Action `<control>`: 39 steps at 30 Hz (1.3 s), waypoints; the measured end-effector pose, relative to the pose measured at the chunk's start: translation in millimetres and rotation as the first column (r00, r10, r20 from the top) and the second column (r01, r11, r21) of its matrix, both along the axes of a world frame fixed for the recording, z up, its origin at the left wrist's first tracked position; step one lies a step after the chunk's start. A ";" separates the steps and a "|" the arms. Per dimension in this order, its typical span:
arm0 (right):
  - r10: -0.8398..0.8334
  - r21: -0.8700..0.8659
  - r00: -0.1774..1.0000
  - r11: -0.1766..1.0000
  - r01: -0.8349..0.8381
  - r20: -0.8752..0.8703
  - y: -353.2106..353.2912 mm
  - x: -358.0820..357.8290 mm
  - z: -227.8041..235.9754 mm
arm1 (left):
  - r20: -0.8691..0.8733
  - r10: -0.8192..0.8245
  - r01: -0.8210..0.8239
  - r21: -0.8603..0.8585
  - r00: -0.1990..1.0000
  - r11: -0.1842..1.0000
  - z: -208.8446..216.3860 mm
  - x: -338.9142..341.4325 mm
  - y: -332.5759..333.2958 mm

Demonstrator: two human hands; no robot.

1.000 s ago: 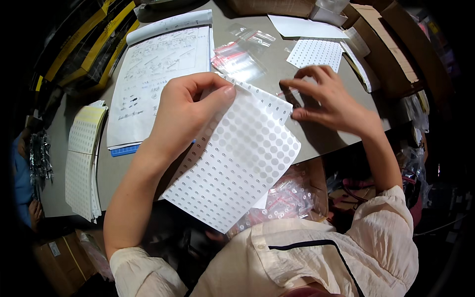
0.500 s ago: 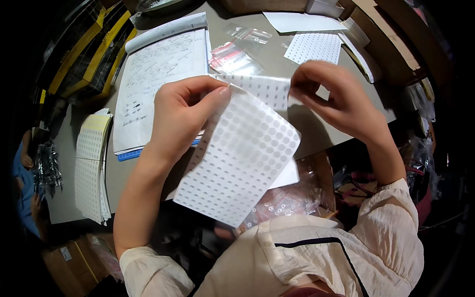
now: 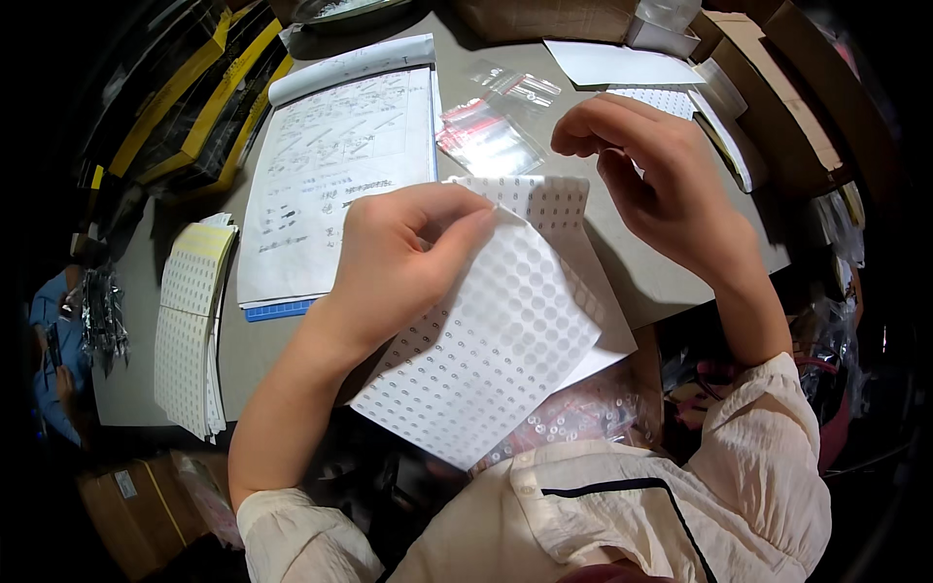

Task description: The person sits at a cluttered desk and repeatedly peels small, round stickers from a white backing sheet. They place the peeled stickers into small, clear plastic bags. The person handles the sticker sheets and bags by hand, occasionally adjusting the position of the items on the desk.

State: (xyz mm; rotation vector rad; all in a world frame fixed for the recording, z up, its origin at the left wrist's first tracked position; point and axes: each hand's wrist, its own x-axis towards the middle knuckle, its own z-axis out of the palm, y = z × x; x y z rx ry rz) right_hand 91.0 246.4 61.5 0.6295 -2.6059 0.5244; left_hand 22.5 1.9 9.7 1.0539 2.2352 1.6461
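Observation:
My left hand (image 3: 403, 257) pinches the top edge of a white sheet of small round stickers (image 3: 462, 364), printed in rows. The sheet hangs tilted and folded over, with grey blank circles along its right part. Behind it stands another printed part (image 3: 556, 202); I cannot tell whether it is the same sheet. My right hand (image 3: 671, 180) is raised to the right, apart from the sheet. Its fingers are bent, with a gap to the thumb, and nothing shows between them.
A handwritten pad (image 3: 340, 165) lies on the grey table at left, beside a stack of sticker sheets (image 3: 185, 330). Clear zip bags (image 3: 496, 131) lie beyond my hands. Boxes (image 3: 544, 17) line the far edge. A bag of small rings (image 3: 573, 418) is near my lap.
My right hand has let go of the sheet's far right edge and moved up and away. My left hand has shifted slightly right and nearer, still pinching the sheet.

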 end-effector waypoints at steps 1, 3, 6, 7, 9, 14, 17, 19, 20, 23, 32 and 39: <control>0.004 -0.013 1.000 1.000 -0.004 0.015 0.4 -0.7 0.8 | -0.002 -0.001 0.001 0.004 1.000 1.000 -2.0 -0.1 -0.1; 0.072 -0.053 0.993 0.996 -0.067 0.094 -5.1 -3.1 -1.5 | -0.005 -0.003 0.003 0.012 1.000 1.000 -8.0 -0.7 -0.4; 0.074 0.011 0.991 0.997 -0.076 0.115 -14.5 -4.0 -9.8 | -0.019 -0.018 0.018 -0.002 1.000 1.000 -5.5 0.3 0.5; 0.061 0.033 0.992 0.997 -0.065 0.114 -16.0 -5.4 -12.7 | -0.040 -0.028 0.029 0.012 0.999 1.000 -6.1 -0.2 0.9; 0.057 0.033 0.993 0.998 -0.061 0.106 -16.4 -7.6 -17.7 | -0.084 -0.048 0.051 0.040 0.995 0.998 -8.3 -1.5 1.6; 0.046 0.125 0.998 0.991 -0.042 -0.032 -19.6 -7.7 -25.7 | 0.108 -0.042 0.043 -0.011 0.993 0.999 -3.7 -1.5 -1.0; 0.053 0.211 0.987 0.977 -0.021 -0.150 -22.8 -4.8 -32.9 | 0.229 -0.050 0.052 -0.004 0.972 0.999 -2.8 -3.6 -2.3; 0.089 0.243 0.979 0.969 -0.043 -0.184 -22.8 -4.1 -35.2 | 0.263 -0.051 0.049 0.014 0.963 0.999 -3.1 -5.2 -1.5; 0.115 0.242 0.977 0.968 -0.070 -0.179 -22.4 -4.0 -35.9 | 0.270 -0.046 0.044 0.013 0.962 0.999 -2.3 -5.9 -1.4; 0.179 0.084 0.984 0.980 -0.178 -0.003 -16.7 -7.9 -26.9 | 0.250 -0.020 0.022 -0.003 0.968 1.000 -5.1 -9.2 -2.4; -0.041 -0.222 0.802 0.952 0.213 0.595 64.6 -145.2 -23.5 | 0.282 -0.019 0.036 -0.055 0.959 0.998 -2.0 -9.2 0.1; -0.248 0.096 0.831 0.968 0.232 0.498 73.5 -180.2 -44.2 | 0.254 -0.024 0.035 -0.038 0.967 0.999 -8.8 -9.0 0.1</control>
